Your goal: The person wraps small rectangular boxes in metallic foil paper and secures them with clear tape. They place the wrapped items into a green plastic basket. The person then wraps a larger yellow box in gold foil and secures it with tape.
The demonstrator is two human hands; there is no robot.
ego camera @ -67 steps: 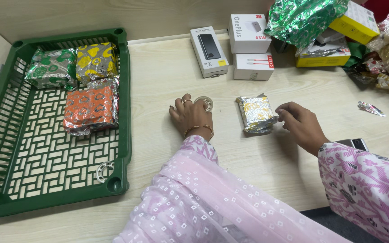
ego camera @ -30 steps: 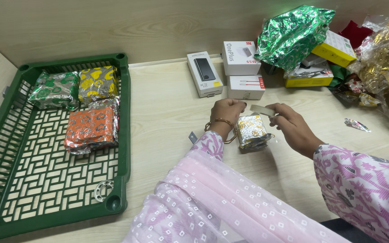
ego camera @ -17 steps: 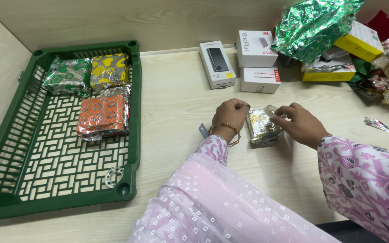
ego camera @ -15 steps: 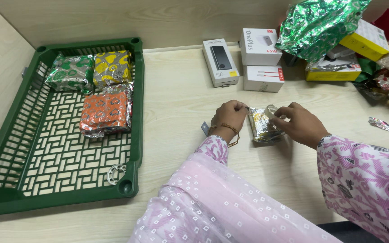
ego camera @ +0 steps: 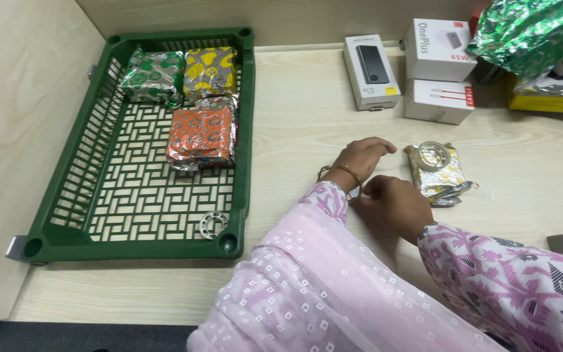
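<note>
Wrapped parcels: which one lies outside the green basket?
The gold-and-silver foil parcel on the table, just beside the right hand, with a tape roll on top. The others sit in the basket.

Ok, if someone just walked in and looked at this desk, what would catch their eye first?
Probably the big green basket on the left, with three foil-wrapped parcels bunched at its far end. Next, the left hand and right hand close together at the middle of the table, beside a gold foil parcel with a tape roll on top. Crumpled green foil glints at the far right.
</note>
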